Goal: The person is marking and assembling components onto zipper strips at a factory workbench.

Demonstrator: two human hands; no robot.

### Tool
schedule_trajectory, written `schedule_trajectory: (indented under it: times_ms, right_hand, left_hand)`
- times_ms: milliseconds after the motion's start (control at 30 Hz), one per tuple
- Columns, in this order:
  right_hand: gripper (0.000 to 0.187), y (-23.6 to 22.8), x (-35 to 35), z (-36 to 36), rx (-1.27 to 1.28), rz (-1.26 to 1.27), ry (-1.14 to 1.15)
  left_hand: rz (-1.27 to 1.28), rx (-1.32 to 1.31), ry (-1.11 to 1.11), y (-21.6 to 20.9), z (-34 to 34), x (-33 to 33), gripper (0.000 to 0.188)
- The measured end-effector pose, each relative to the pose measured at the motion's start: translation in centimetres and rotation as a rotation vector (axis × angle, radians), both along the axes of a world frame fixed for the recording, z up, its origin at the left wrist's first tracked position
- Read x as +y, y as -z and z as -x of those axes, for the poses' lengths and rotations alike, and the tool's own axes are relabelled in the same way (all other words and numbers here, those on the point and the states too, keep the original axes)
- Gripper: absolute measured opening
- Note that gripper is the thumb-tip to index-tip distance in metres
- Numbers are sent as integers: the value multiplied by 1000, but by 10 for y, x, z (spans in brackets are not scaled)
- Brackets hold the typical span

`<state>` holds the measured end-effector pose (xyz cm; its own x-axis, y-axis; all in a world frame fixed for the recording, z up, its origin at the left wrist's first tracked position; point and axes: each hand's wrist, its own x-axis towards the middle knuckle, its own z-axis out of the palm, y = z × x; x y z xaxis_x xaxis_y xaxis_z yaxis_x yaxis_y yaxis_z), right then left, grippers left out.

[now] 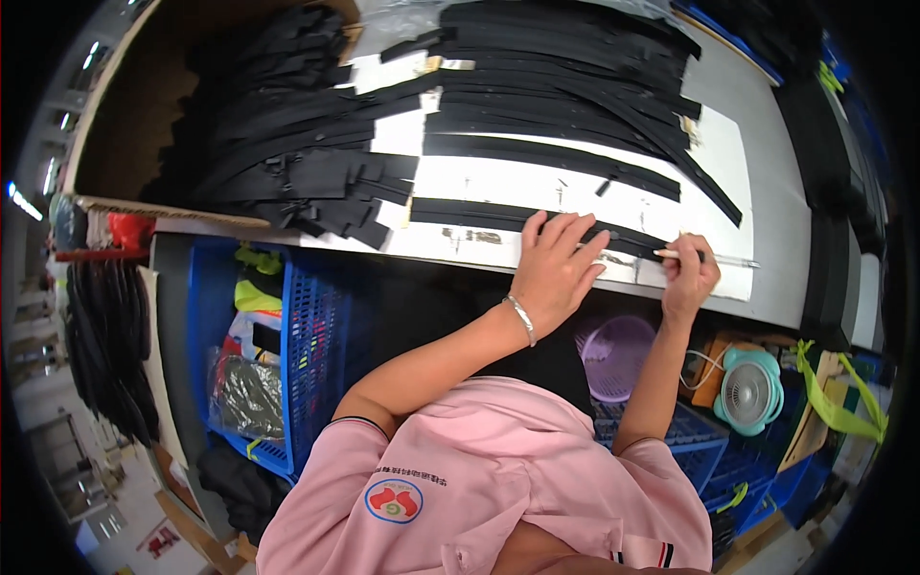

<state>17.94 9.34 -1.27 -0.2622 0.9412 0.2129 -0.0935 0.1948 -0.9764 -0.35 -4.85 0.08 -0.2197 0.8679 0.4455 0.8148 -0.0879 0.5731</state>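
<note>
A black fabric strip (470, 212) lies lengthwise on a white board (498, 182) near the table's front edge. My left hand (559, 264) rests flat on this strip near its middle, fingers stretched out and somewhat apart. At the strip's right end, my right hand (692, 273) pinches a slim pale pen (736, 261); one end points left at the strip, and the clear shaft sticks out to the right. Behind, another black strip (556, 161) runs nearly parallel. Farther back lie several rows of black strips (546, 57), one slanting across toward the right.
A cardboard box (110, 125) lies at the left, with a heap of black strips (278, 125) spilling from it. Below the table are a blue crate (316, 355), a purple basket (618, 359) and a small turquoise fan (750, 391). Black material (834, 230) is stacked at the right.
</note>
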Motion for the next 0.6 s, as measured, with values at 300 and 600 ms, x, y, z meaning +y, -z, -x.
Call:
schedule_trajectory:
  times_ms: [300,600]
  right_hand:
    - [20,-3,2,10,-21,20,75]
    - [20,0,4,11,-95,-4,105]
  left_hand:
    - [134,76,51,3,53,67,47]
    - [86,258,-348,1,144,-29,28]
